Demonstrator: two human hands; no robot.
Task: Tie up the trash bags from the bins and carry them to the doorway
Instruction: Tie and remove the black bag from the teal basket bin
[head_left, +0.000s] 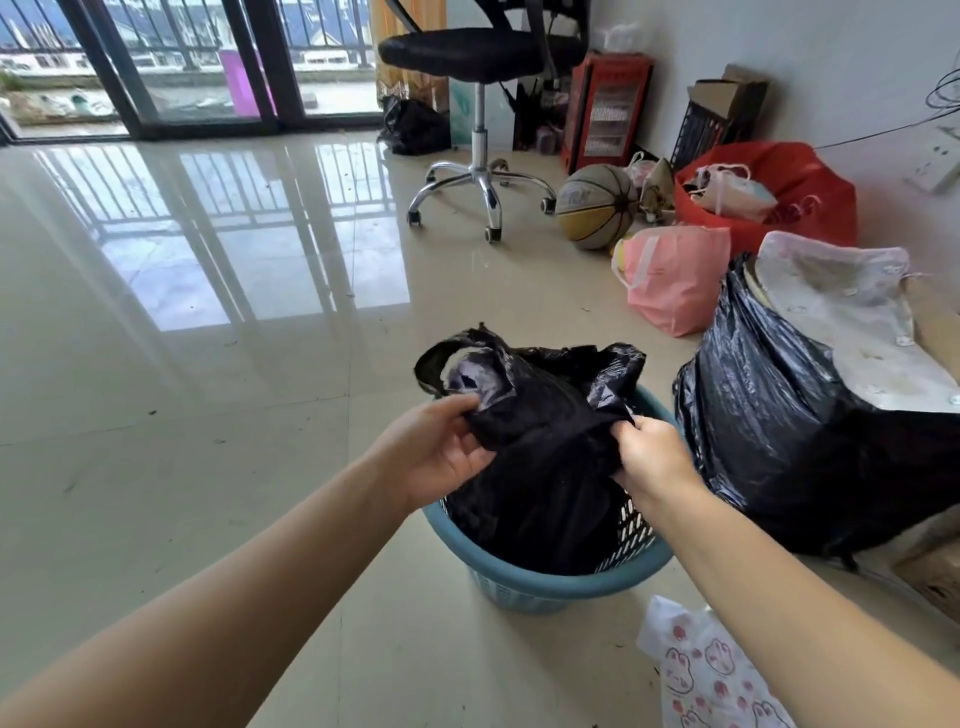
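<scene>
2 bare forearms, left hand (434, 449) and right hand (655, 457), no sleeves visible.

Glossy tiled floor (208, 364) under blue bin (545, 577), office chair (480, 182), basketball (595, 206), perhaps overstuffed black bag (810, 441).

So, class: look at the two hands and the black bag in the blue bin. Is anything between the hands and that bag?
Nothing visible is. The left hand and the right hand already grip the black bag at its top, one on each side, while it sits in the blue bin.
</scene>
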